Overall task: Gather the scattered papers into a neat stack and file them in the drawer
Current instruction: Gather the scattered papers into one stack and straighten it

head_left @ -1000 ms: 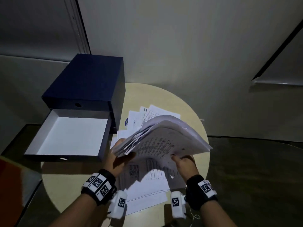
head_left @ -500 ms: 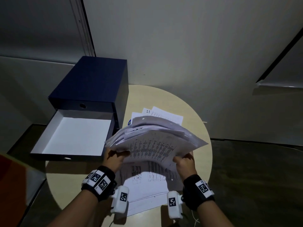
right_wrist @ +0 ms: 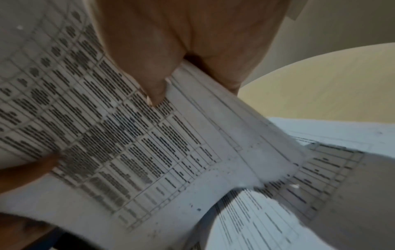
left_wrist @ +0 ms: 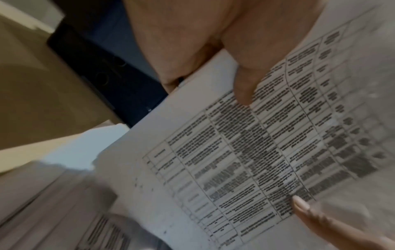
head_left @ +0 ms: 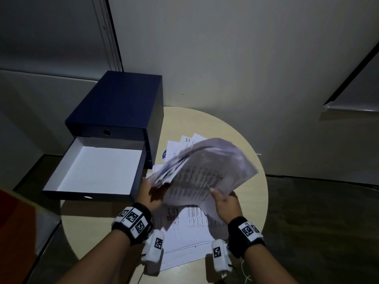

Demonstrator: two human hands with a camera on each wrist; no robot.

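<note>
- The dark blue file box [head_left: 121, 105] stands on the round bench [head_left: 242, 144] at its left edge, against the wall.
- Its lower drawer [head_left: 96, 171] is pulled out toward the person, its white inside showing; the drawer above it is shut.
- Just right of the drawer's front corner, the left hand [head_left: 150, 193] grasps the left edge of a bundle of papers [head_left: 205, 169]; in the left wrist view the thumb lies on the printed table of the facing sheet.
- The bundle is lifted off the bench, right of the file box, bowed and fanned, with blurred edges.
- The right hand [head_left: 226, 201] grasps the bundle's near right edge, thumb on the printed side, fingers behind.
- Loose sheets [head_left: 188, 232] lie flat on the bench below the bundle, right of the drawer; more sheets [head_left: 174, 148] show behind it, beside the file box.
</note>
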